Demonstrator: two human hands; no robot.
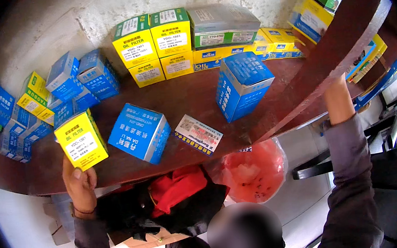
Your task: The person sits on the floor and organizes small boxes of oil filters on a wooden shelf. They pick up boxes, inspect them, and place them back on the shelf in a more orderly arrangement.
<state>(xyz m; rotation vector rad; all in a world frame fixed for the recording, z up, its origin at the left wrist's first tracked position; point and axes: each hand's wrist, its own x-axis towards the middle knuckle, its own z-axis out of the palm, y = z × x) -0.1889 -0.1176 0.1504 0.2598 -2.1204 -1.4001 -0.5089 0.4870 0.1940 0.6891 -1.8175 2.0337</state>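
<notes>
My left hand (80,183) grips a yellow oil filter box (81,141) by its lower edge, at the front left of a dark red wooden shelf. My right hand (307,46) is mostly hidden behind a dark red upright. Its fingers show at the lower edge of a tilted yellow-and-blue box (309,18), which it appears to hold. Between my hands, a blue oil filter box (138,134) lies close to the front edge. Another blue box (243,86) stands farther right. A printed card (199,134) lies flat between these two.
Blue boxes (63,76) and yellow-green ones are stacked at the left. Along the wall stand yellow-green boxes (171,36), a grey carton (224,23) and a yellow row (277,41). The upright (326,63) crosses before my right arm. Below are a red plastic bag (254,172) and black-red cloth (179,187).
</notes>
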